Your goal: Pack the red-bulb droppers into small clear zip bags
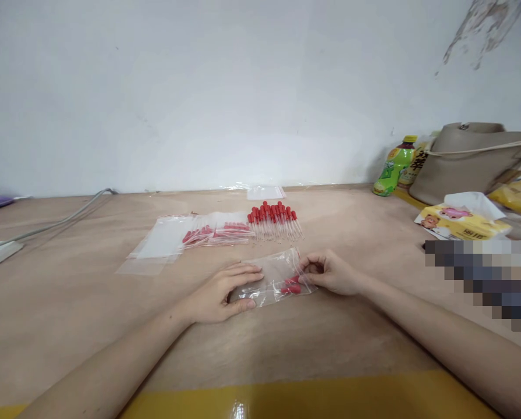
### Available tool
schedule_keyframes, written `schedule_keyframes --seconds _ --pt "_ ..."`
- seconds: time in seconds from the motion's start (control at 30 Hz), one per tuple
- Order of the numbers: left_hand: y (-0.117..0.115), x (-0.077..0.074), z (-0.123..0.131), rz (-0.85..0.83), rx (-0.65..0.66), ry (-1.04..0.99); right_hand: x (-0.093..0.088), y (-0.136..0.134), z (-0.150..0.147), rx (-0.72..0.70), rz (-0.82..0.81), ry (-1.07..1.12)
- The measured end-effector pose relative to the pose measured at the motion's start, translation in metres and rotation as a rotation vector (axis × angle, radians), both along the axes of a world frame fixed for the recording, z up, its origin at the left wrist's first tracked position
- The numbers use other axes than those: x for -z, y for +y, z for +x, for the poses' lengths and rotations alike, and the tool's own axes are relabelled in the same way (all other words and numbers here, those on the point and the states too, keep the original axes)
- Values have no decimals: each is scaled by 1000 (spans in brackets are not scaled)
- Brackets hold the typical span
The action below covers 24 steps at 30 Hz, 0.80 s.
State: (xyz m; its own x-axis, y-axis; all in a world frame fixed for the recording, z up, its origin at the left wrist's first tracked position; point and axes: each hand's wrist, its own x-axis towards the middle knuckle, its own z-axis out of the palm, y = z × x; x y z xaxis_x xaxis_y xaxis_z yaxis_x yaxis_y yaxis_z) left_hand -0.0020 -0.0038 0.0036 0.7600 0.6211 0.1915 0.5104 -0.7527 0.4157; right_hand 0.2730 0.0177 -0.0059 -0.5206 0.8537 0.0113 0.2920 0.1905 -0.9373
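Observation:
A clear zip bag (pixel 266 272) lies on the table between my hands, with a few red-bulbed droppers (pixel 291 288) inside, their bulbs towards the right end. My left hand (pixel 219 293) rests on the bag's left end, thumb and fingers spread. At the right end, my right hand (pixel 332 273) pinches the bag's edge between thumb and forefinger. Just beyond stands a heap of loose droppers with red bulbs (pixel 274 214) and thin clear stems. To its left are filled bags of droppers (pixel 216 231), overlapping a stack of flat, clear bags (pixel 159 238).
Another flat stack of bags (pixel 265 192) lies against the wall. At the right are a green drink bottle (pixel 393 169), a beige handbag (pixel 465 160) and a yellow tissue pack (pixel 463 220). A grey cable (pixel 63 221) crosses the left side. A pixelated patch hides something at the right edge.

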Motion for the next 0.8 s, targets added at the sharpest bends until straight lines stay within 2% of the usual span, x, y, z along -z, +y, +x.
schedule_keyframes --seconds 0.17,0.27,0.43,0.5,0.57,0.67,0.8 --pt "-1 -1 0 0 1 5 6 -6 -10 80 -106 103" --pt "0 -1 0 11 4 20 8 2 -4 159 -151 89" --pt "1 0 0 25 24 59 18 42 14 567 107 100" --pt "1 0 -1 29 27 62 22 63 18 654 207 11" --pt "1 0 0 30 24 67 24 84 19 693 280 -97" --pt "0 -1 0 30 21 73 21 108 15 759 307 -261" --pt "-1 -2 0 23 19 67 18 126 9 797 293 -413"
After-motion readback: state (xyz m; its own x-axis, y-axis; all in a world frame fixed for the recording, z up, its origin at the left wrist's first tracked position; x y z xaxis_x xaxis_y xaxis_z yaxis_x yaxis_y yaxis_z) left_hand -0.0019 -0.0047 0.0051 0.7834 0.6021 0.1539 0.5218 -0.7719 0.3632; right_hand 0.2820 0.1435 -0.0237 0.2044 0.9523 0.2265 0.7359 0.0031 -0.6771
